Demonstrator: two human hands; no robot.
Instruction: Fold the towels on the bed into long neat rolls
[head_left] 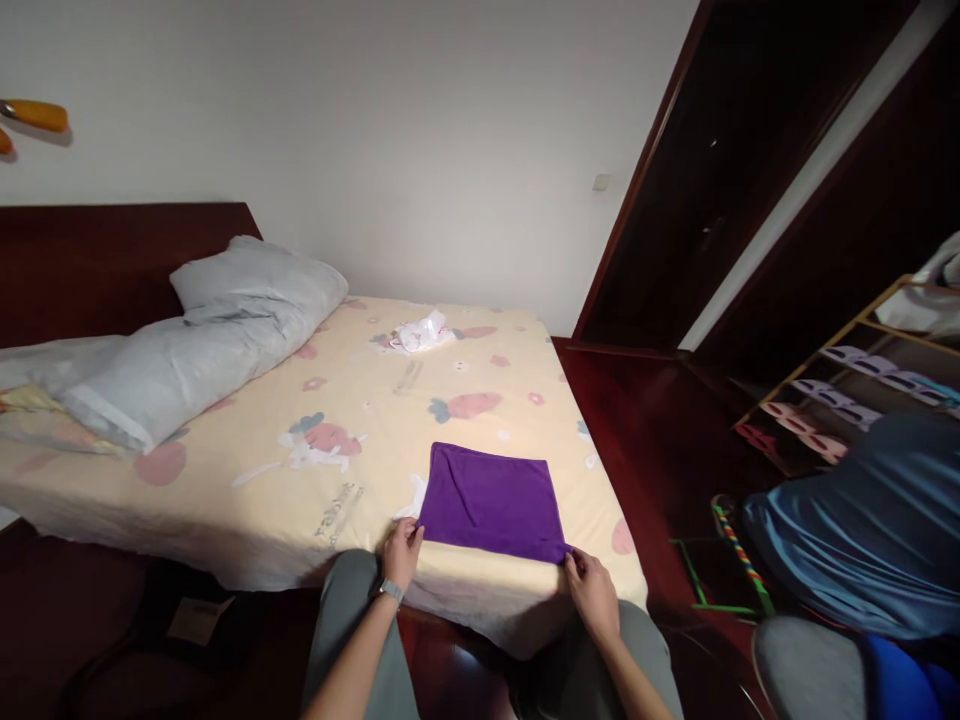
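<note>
A folded purple cloth lies flat on the bed near its front edge. My left hand pinches the cloth's near left corner; a watch sits on that wrist. My right hand pinches the near right corner. Both hands rest at the mattress edge, with my knees just below them.
Grey pillows lie at the bed's left by a dark headboard. A crumpled white item sits at the far side. A shoe rack and a blue bundle stand right, on the dark wooden floor.
</note>
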